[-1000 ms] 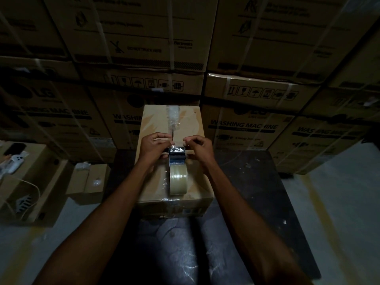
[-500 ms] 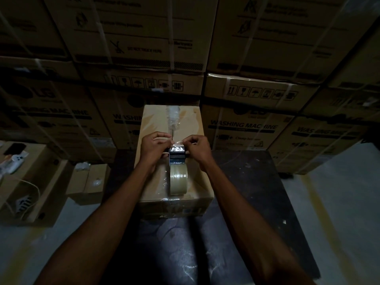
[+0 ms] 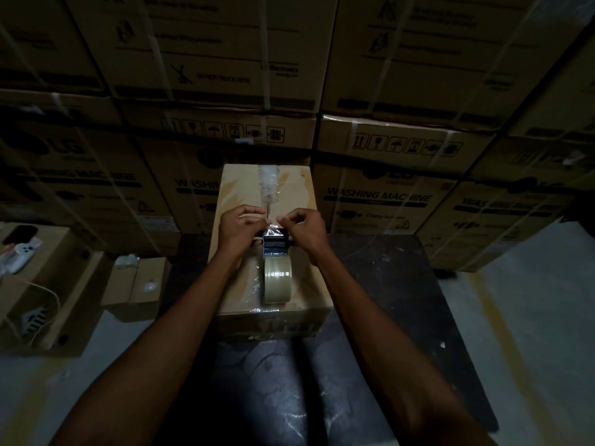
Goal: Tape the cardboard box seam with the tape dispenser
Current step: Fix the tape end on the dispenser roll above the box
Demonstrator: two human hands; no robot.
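Note:
A closed cardboard box point(image 3: 296, 194) stands on a dark platform in front of me. Crinkled clear tape point(image 3: 269, 183) covers the far end of its centre seam. A tape dispenser point(image 3: 276, 268) with a roll of brownish tape lies along the seam on the box top, its black head pointing away from me. My left hand point(image 3: 240, 228) and my right hand point(image 3: 304, 228) meet at that head, fingertips pinching the loose clear tape end at the blade. Both forearms reach in from the bottom of the view.
Stacked, strapped washing-machine cartons point(image 3: 402, 194) form a wall right behind the box. The dark platform point(image 3: 386, 284) extends to the right. On the floor at left are a small cardboard box point(image 3: 136, 284) and a larger open carton point(image 3: 42, 284) with a phone and cable.
Both hands crept slightly closer together at the dispenser head, and the tape end has lifted a little. The dispenser and box stayed put.

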